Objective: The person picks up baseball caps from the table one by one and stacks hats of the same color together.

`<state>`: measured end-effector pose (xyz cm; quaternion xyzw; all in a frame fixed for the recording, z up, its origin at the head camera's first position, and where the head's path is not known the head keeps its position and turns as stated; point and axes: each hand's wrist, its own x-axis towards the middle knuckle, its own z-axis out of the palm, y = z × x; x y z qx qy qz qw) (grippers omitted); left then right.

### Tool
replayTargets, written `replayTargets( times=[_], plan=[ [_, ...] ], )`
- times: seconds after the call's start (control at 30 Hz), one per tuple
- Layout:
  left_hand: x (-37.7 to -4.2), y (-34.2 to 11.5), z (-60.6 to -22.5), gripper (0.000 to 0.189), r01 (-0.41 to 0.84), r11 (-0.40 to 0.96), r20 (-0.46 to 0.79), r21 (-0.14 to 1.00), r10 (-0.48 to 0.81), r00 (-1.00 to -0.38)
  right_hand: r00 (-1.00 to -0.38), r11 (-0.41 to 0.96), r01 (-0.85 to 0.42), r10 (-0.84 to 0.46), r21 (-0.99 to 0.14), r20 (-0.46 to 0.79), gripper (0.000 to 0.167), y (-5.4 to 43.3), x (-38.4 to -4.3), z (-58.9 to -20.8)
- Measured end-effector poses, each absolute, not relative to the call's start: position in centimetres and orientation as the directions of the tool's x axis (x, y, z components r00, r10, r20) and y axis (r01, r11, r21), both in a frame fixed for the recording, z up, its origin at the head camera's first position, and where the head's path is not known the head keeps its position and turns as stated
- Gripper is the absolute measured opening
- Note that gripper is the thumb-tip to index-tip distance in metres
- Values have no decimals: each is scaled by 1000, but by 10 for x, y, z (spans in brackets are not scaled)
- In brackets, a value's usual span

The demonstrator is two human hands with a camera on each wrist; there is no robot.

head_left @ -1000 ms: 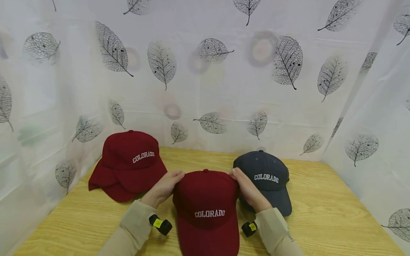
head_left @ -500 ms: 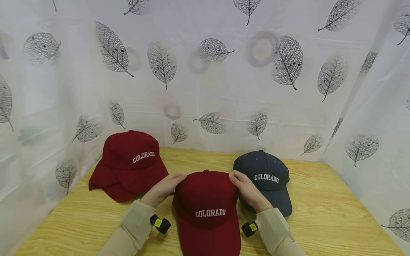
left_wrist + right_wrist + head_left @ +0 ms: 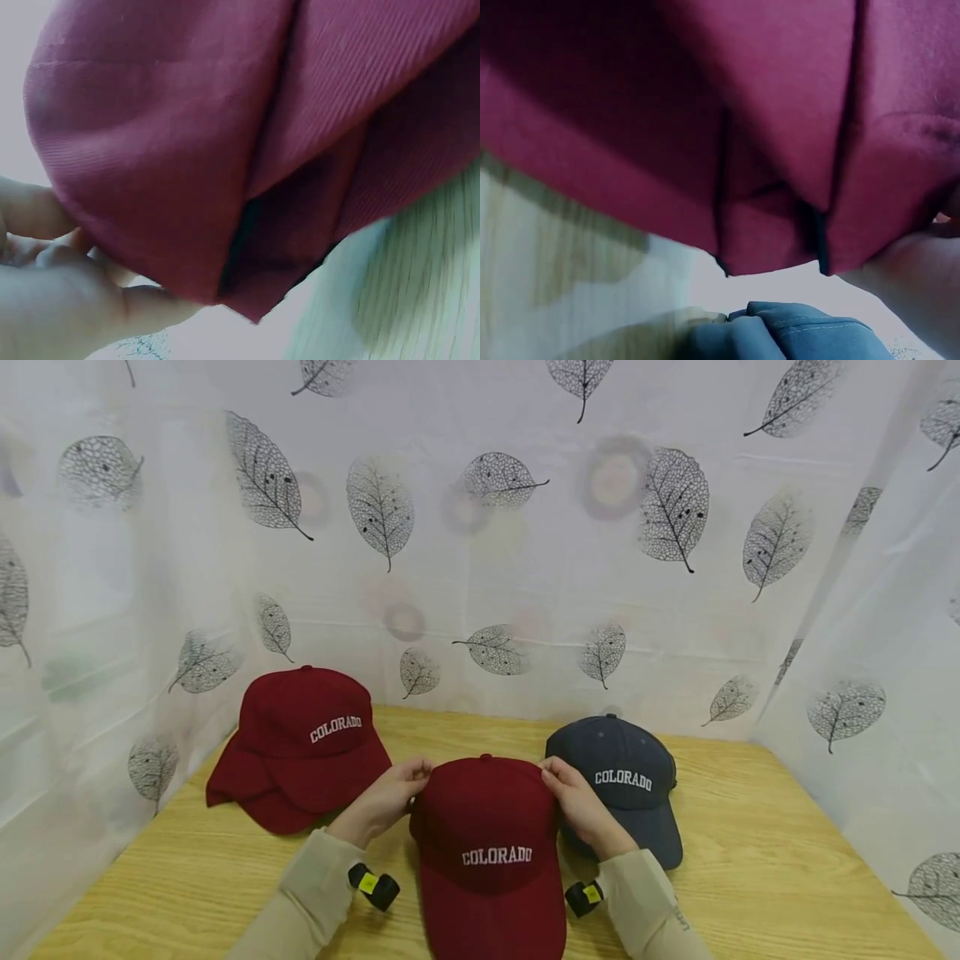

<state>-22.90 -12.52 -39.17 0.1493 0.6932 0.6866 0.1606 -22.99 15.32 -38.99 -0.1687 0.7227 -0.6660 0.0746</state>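
Between my two hands, in the middle front of the head view, is a red baseball cap (image 3: 487, 810) with white COLORADO lettering, its brim pointing toward me. My left hand (image 3: 384, 799) pinches the left side of its crown. On the other side, my right hand (image 3: 583, 806) grips the crown with thumb and fingers. Folded red fabric of this cap (image 3: 157, 142) fills much of the left wrist view, where fingers (image 3: 150, 311) reach under its edge. A dark blue COLORADO cap (image 3: 626, 747) rests just behind my right hand.
Stacked red caps (image 3: 303, 710) lie at the back left of the wooden table (image 3: 772, 843), the top one also lettered COLORADO. A white curtain (image 3: 495, 560) with leaf prints surrounds the table at the back and sides. Black wrist cameras (image 3: 375, 889) hang under both cuffs.
The held red cap has shifted slightly to the right, and its lettering sits a bit higher. Both hands keep hold of it; the other caps stay in place.
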Motion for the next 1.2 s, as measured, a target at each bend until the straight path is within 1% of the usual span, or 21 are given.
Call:
replayTargets(
  times=[0.13,0.23,0.33,0.43,0.53,0.63,0.73,0.8,0.97,1.1,1.2],
  plan=[
    [-230,-126,-392,21,18,99,-24,995,413,-910,-935,88,-129,-343,-988,91,17,154,-231,-391],
    [-230,-126,-392,25,41,180,-36,983,406,-913,-943,140,-127,-326,-982,75,20,155,-232,-392],
    [-231,-129,-391,26,123,305,-21,944,430,-903,-955,213,-123,-291,-969,57,22,157,-233,-393],
    [-231,-134,-390,25,231,423,5,876,471,-882,-958,293,-129,-284,-947,43,25,162,-235,-393],
    [-232,-139,-391,24,305,495,2,814,523,-852,-943,361,-160,-331,-919,34,29,168,-235,-390],
    [-232,-143,-393,27,342,540,-34,769,569,-822,-912,416,-179,-410,-892,-8,32,174,-234,-387],
    [-231,-143,-395,33,323,551,-87,770,591,-802,-881,446,-156,-466,-881,-80,29,178,-231,-383],
    [-230,-143,-396,37,276,550,-127,788,584,-802,-868,466,-136,-482,-874,-122,27,179,-230,-383],
    [-227,-141,-397,43,181,495,-176,850,590,-788,-869,516,-111,-465,-849,-169,29,179,-229,-384],
    [-227,-143,-399,47,113,421,-186,900,604,-775,-860,486,-82,-475,-870,-184,32,179,-229,-385],
    [-229,-143,-401,48,73,375,-181,924,596,-782,-847,431,-86,-506,-898,-162,31,179,-229,-387]
  ],
)
